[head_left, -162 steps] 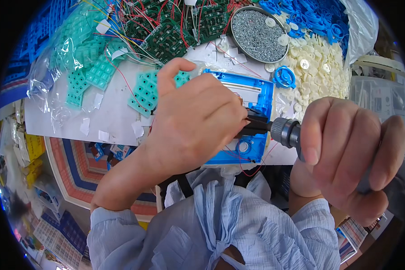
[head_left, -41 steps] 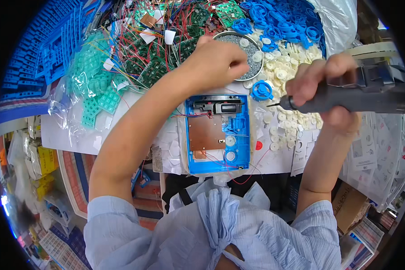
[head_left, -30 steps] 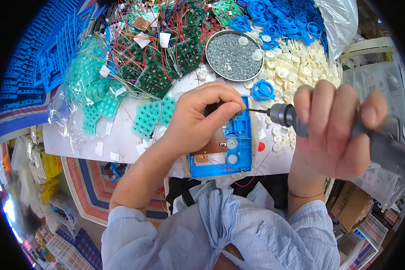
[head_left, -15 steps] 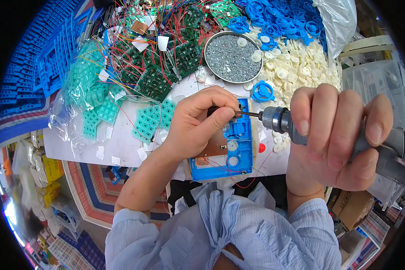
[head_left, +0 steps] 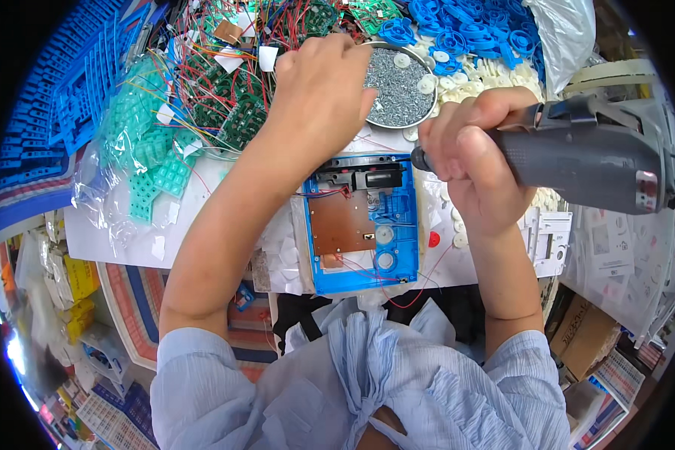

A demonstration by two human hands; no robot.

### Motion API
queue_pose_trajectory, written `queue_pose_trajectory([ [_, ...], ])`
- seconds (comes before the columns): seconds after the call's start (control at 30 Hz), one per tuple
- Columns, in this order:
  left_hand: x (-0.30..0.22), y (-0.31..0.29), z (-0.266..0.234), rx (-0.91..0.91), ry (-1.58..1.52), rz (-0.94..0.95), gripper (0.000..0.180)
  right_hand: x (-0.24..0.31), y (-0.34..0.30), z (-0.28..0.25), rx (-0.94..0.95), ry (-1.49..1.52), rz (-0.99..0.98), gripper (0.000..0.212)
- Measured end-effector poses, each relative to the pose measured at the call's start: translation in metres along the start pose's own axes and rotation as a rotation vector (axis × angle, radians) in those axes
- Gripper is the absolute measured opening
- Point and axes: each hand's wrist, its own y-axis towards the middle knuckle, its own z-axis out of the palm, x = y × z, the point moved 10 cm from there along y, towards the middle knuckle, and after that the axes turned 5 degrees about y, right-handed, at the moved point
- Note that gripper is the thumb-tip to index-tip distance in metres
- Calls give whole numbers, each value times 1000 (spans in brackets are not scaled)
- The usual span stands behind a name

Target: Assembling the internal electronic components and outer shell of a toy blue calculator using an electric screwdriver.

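My right hand [head_left: 481, 150] is wrapped round a dark grey electric screwdriver [head_left: 577, 154], its tip end pointing left beside the upper right corner of a blue plastic housing [head_left: 322, 283]. The housing lies on the table with a brown circuit board [head_left: 337, 225], a black part [head_left: 382, 177], white round pieces and thin red wires inside. My left hand [head_left: 319, 94] reaches over the left rim of a round metal dish [head_left: 397, 126] of small screws [head_left: 397, 90]. Its thumb stands apart from the bent fingers; the fingertips are partly hidden, and nothing shows in them.
Green circuit boards with tangled wires [head_left: 240, 124] heap up at the back left, beside teal rubber keypads [head_left: 157, 176] in clear plastic. Blue ring-shaped parts [head_left: 457, 37] and cream discs [head_left: 465, 81] pile at the back right. White plastic pieces [head_left: 551, 240] lie at the right edge.
My left hand has left the housing and moved up to the screw dish. My right hand has drawn the screwdriver back and up, off the housing, which now shows more of its inside.
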Motion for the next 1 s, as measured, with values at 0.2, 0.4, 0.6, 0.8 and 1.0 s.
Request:
queue_pose_trajectory([
  [0.2, -41, -62, -10, 446, -312, 68, 30, -9, -1, -5, -25, 3, 29, 18],
  [0.4, -40, -77, -8, 344, -291, 2, 26, -15, -2, 16, 157, -362, -45, 16],
  [0.6, -41, -76, -7, 325, -303, 17, 26, -22, -5, 20, 184, -434, -56, 22],
  [0.8, -47, -83, 11, 524, -411, 17, 40, -9, 17, -5, 46, -273, 95, 38],
  [1.0, -1, -89, -131, 455, -349, -176, 57, 171, -26, -12, -403, -959, -897, 41],
])
